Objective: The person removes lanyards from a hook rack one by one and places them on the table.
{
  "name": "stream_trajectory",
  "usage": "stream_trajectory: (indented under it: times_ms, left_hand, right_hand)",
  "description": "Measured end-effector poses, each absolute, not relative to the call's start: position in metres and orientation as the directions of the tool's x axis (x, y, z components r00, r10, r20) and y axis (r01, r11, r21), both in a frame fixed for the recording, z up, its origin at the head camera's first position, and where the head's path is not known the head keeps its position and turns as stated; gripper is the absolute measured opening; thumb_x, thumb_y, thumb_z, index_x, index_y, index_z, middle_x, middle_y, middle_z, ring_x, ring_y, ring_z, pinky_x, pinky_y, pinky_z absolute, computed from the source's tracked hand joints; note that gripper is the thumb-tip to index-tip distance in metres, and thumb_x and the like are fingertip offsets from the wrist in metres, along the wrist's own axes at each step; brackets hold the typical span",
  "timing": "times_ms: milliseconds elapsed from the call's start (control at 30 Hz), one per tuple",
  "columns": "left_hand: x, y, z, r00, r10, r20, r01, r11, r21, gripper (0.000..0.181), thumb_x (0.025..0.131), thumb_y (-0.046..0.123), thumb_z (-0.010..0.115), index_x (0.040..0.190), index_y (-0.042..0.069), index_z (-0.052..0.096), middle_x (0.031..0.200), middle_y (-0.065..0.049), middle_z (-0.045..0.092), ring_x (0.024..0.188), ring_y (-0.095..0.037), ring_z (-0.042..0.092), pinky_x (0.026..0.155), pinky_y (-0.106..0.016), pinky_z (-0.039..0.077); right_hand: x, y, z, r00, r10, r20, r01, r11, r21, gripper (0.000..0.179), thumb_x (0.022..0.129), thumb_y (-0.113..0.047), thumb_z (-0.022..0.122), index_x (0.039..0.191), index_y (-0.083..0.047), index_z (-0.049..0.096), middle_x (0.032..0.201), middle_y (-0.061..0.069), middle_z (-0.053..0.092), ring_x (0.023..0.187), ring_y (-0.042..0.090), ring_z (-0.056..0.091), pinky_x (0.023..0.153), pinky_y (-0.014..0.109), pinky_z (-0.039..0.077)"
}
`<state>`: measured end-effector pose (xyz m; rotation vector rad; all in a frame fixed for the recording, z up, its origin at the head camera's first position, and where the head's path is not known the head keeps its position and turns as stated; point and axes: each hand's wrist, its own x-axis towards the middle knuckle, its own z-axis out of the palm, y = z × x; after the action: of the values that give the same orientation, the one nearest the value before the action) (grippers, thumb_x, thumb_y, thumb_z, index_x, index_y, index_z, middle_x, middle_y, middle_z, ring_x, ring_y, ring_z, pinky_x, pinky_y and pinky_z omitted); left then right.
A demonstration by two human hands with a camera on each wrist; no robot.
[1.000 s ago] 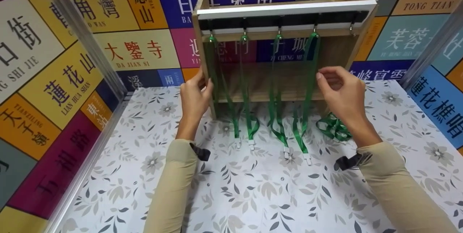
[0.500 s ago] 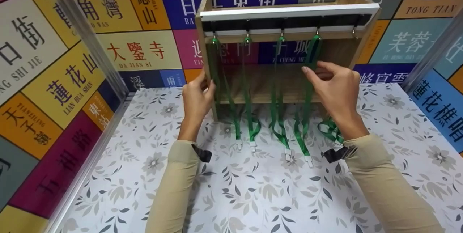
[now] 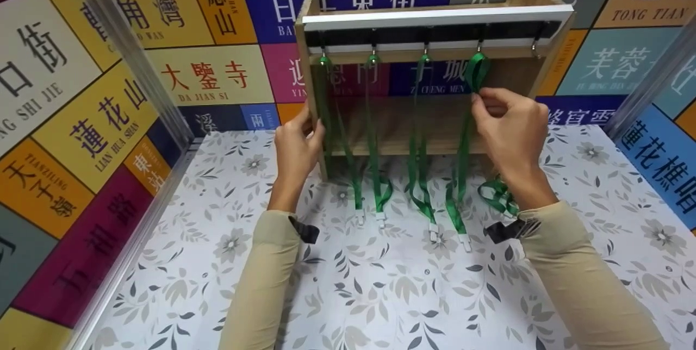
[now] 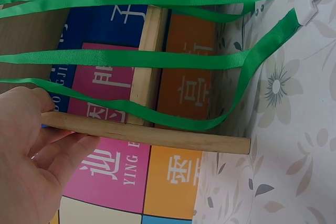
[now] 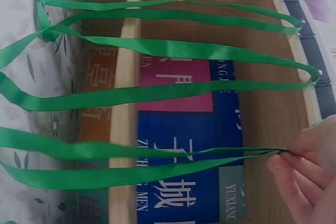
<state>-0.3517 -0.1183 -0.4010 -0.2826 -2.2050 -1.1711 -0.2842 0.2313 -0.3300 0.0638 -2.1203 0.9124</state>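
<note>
A wooden rack [image 3: 435, 143] stands on the table, with a row of metal hooks under its white and black front strip. My left hand [image 3: 296, 146] grips the rack's left side panel [image 4: 173, 139], thumb on one face and fingers on the other. Green lanyards with white end clips hang from several hooks. At the fourth hook, my right hand [image 3: 514, 138] pinches both strands of a lanyard [image 3: 462, 160] together just below its top loop; the right wrist view shows the strands meeting between thumb and finger. The rightmost hook [image 3: 535, 50] bears no lanyard.
A bunched green lanyard [image 3: 495, 195] lies on the table by the right wrist. The floral-patterned tabletop [image 3: 391, 285] spreads in front of the rack. Colourful panels with lettering [image 3: 212, 75] stand behind and at both sides.
My right hand moved left to the fourth lanyard, then drew its strands together into a small loop below the hook. The left hand keeps its grip on the rack.
</note>
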Motion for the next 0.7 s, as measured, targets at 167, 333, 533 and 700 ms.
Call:
stream_trajectory:
  times_ms: [167,333,533,700]
  left_hand:
    - [-0.352,-0.118,-0.402,-0.791,-0.097,0.605,0.461,0.555,0.692,0.042,0.105,0.015,0.07,0.146,0.014,0.069,0.127,-0.014,0.08,0.114,-0.022,0.08,0.099,-0.037,0.065]
    - [-0.351,-0.118,-0.402,-0.8,-0.101,0.592,0.453,0.546,0.704,0.042,0.105,0.016,0.07,0.147,0.014,0.069,0.128,-0.014,0.079,0.114,-0.022,0.08,0.099,-0.036,0.065]
    - [-0.35,-0.118,-0.402,-0.799,-0.102,0.593,0.454,0.545,0.705,0.042,0.105,0.017,0.07,0.148,0.013,0.068,0.129,-0.014,0.079,0.114,-0.022,0.08,0.099,-0.035,0.065]
    - [-0.351,-0.117,-0.402,-0.796,-0.103,0.597,0.461,0.535,0.708,0.042,0.105,0.016,0.07,0.147,0.014,0.069,0.129,-0.014,0.079,0.116,-0.022,0.079,0.1,-0.036,0.064]
  right_hand:
    - [-0.279,0.236,-0.323,-0.637,0.275,0.72,-0.375,0.705,-0.602,0.024,0.102,-0.026,0.076,0.115,-0.008,0.085,0.109,0.006,0.085,0.09,0.006,0.08,0.08,0.004,0.055]
    - [-0.276,0.242,-0.31,-0.605,0.31,0.734,-0.423,0.656,-0.625,0.02,0.101,-0.023,0.077,0.112,-0.009,0.086,0.107,0.009,0.085,0.083,-0.014,0.071,0.079,0.007,0.058]
    - [-0.261,0.24,-0.288,-0.563,0.363,0.743,-0.453,0.617,-0.644,0.016,0.099,-0.014,0.076,0.109,-0.005,0.086,0.107,0.016,0.084,0.081,-0.01,0.072,0.078,0.008,0.058]
    - [-0.243,0.242,-0.28,-0.563,0.369,0.74,-0.465,0.599,-0.652,0.018,0.1,-0.018,0.077,0.111,-0.006,0.085,0.106,0.01,0.084,0.085,-0.008,0.075,0.08,0.008,0.058]
